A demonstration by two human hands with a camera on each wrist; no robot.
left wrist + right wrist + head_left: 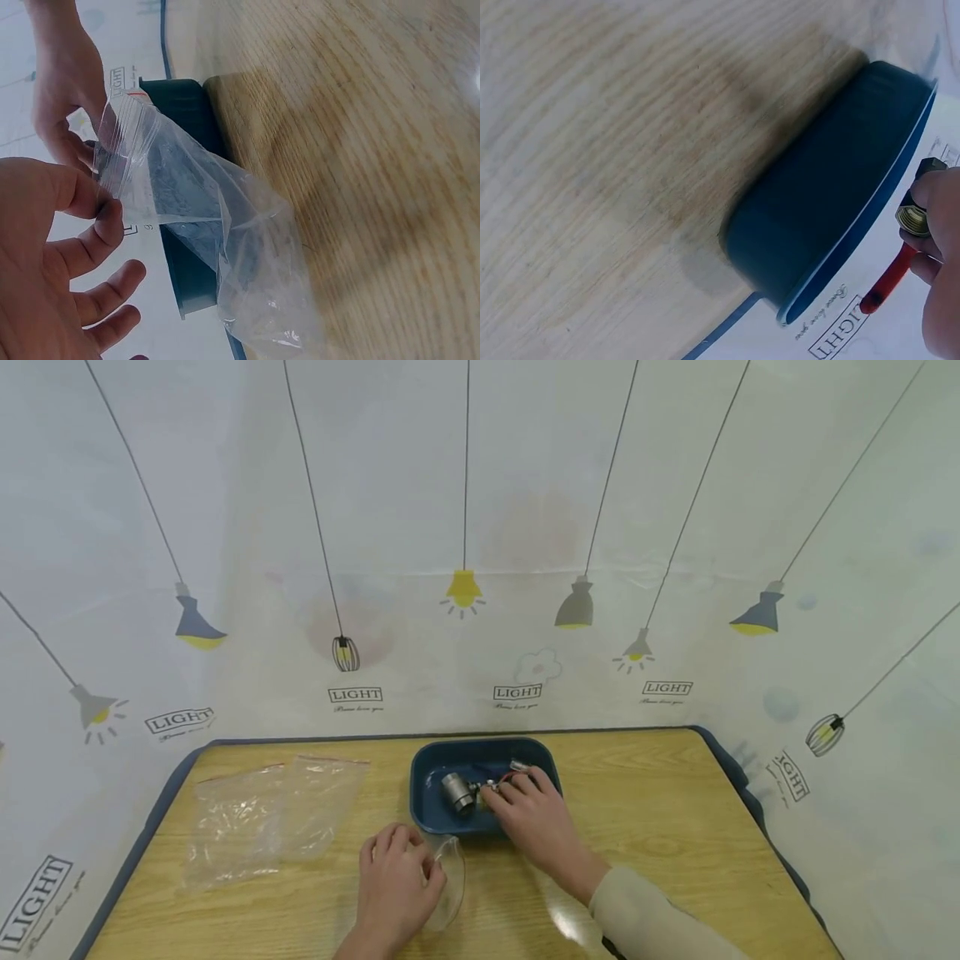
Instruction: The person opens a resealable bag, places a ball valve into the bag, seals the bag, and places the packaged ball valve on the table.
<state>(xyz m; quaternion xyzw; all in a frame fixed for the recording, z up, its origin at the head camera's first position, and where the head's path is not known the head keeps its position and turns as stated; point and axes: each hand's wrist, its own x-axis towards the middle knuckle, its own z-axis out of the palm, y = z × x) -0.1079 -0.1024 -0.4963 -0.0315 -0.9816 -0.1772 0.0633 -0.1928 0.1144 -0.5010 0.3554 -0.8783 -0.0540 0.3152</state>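
My left hand (397, 885) pinches the zip edge of a clear plastic zip bag (255, 225) between thumb and forefinger, the other fingers loosely bent. That bag hangs down in front of the dark blue tray (817, 195) and looks empty. Over the tray's right half, my right hand (536, 822) grips a small brass ball valve (913, 217) with a red lever handle (889, 281). Its threaded end shows in the right wrist view; the fingers hide the rest. A silver metal cylinder-shaped fitting (456, 792) lies in the tray, left of the right hand.
Two flat clear zip bags (236, 827) lie overlapping on the wooden table (645, 810), left of the tray. Behind the table hangs a white sheet (405, 527) printed with lamps. Dark blue edging (720, 756) runs along the table's rim.
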